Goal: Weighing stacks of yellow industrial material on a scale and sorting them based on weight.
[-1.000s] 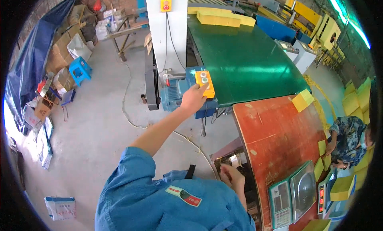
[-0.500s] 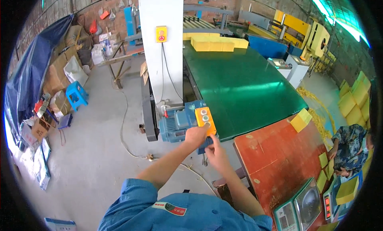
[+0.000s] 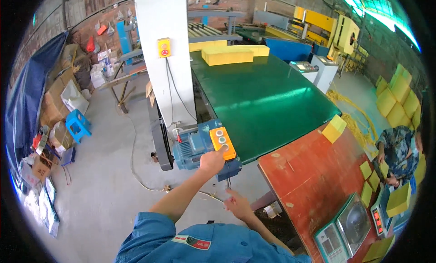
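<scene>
A yellow-orange push-button box point(image 3: 229, 152) sits at the end of a blue electric motor point(image 3: 190, 150), beside the green conveyor belt point(image 3: 268, 102). My left hand point(image 3: 212, 162) reaches over the lower end of the box. One fingertip rests on its lowest button, and the other fingers are curled in. Lower and to the right, my right hand point(image 3: 237, 206) is apart from the box, just under a thin metal hook point(image 3: 228, 183) hanging below the motor. Its forefinger points up and nothing shows in its grasp. Yellow blocks point(image 3: 227, 57) lie across the belt's far end.
A white column point(image 3: 164, 90) with another button box point(image 3: 164, 48) stands behind the motor. At right, a red-brown table point(image 3: 304, 172) bears a yellow stack point(image 3: 334, 128) and a scale point(image 3: 338, 238). A co-worker point(image 3: 399, 149) handles yellow pieces. A cable point(image 3: 144, 186) crosses the floor.
My right hand has dropped from the lower edge of the box to below the motor. My left fingertip stays on the lowest button. The whole view has shifted slightly rightward.
</scene>
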Motion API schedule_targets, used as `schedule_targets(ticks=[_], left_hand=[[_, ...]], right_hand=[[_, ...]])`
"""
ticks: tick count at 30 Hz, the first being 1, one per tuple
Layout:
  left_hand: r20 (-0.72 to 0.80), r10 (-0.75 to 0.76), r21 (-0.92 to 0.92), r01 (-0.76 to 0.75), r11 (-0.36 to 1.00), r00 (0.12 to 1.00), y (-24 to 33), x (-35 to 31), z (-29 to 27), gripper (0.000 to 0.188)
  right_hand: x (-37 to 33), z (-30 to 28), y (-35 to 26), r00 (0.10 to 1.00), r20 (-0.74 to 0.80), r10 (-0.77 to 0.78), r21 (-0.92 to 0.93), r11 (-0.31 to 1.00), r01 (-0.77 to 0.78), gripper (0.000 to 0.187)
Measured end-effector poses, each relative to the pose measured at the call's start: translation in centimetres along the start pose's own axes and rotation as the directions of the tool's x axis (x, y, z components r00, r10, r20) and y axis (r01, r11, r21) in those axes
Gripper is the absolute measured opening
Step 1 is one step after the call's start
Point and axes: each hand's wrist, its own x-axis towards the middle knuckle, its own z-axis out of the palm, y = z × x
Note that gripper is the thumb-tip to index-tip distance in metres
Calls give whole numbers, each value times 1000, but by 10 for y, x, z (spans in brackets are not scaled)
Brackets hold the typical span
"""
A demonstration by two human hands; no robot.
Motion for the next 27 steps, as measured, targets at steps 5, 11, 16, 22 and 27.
schedule_targets(ticks=[5, 11, 16, 22, 27], left_hand=[[-63, 69, -14, -70, 997, 996, -1, -3, -5, 42], [-82, 85, -1, -85, 996, 993, -12, -1, 7, 44], [-84, 110, -7, -111, 994, 990, -1, 0, -2, 44], [-71, 108, 7, -108, 994, 992, -9, -2, -3, 43], [-70, 131, -6, -132, 991, 989, -4, -2, -4, 42]], right_hand=[[-78, 10, 101, 977, -66, 201, -59, 977, -205, 39], [-94, -1, 61, 954, -140, 265, -161, 944, -286, 34], [-116, 19, 167, 942, -172, 290, -185, 929, -320, 34], [-117, 17, 146, 929, -189, 318, -197, 915, -353, 34], [-140, 25, 209, 912, -221, 346, -198, 900, -389, 35]])
